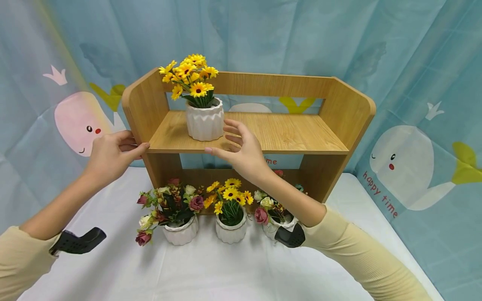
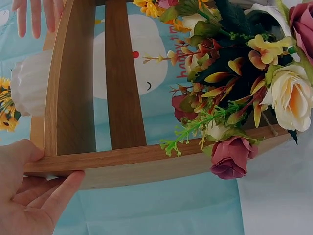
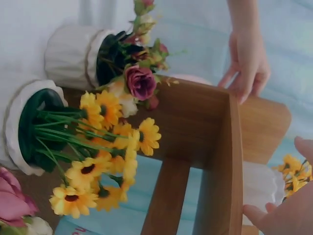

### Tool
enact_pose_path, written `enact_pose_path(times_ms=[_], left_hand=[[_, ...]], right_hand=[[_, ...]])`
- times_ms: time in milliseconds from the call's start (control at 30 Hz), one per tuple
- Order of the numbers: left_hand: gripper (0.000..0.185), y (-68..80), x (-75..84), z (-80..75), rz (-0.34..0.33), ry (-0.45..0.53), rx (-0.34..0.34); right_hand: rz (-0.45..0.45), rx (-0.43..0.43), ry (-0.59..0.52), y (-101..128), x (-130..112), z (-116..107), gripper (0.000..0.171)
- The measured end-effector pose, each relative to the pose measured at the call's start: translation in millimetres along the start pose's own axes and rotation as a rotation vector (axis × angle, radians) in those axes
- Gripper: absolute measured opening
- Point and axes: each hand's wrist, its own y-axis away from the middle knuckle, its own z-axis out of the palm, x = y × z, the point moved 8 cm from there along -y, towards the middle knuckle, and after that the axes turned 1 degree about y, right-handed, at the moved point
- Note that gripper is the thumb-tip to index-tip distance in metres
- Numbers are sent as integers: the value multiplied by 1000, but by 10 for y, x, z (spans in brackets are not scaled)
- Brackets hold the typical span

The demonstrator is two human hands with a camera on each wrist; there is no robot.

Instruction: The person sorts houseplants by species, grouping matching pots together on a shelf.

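Note:
A wooden two-tier shelf [image 1: 293, 129] stands on a white-covered table. On its upper board sits a white ribbed pot of yellow daisies [image 1: 204, 119]. My left hand [image 1: 133, 144] grips the shelf's left side panel, thumb on the front edge; the left wrist view shows thumb and fingers [image 2: 58, 196] pinching that panel [image 2: 122, 159]. My right hand [image 1: 226, 140] is open with its fingers spread just right of the pot, thumb by the board's front edge. In the right wrist view its fingertips [image 3: 259, 213] lie close to the pot [image 3: 261, 183]; whether they touch is unclear.
Three white flower pots stand on the table in front of the lower tier: mixed roses [image 1: 180, 209], yellow daisies [image 1: 231, 217], and pink roses [image 1: 271, 217] partly behind my right forearm. A blue whale-print curtain [image 1: 414, 104] hangs close behind and around the shelf.

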Motion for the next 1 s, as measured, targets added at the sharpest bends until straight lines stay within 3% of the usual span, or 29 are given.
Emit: enact_pose_path(times_ms=[500,1000], left_hand=[[38,3,4,2,-6,17,-9],[36,14,0,-10,6,11,9]], right_hand=[[-183,-33,81,491,55,57,66],[-207,-64,162,949,347,115,60]])
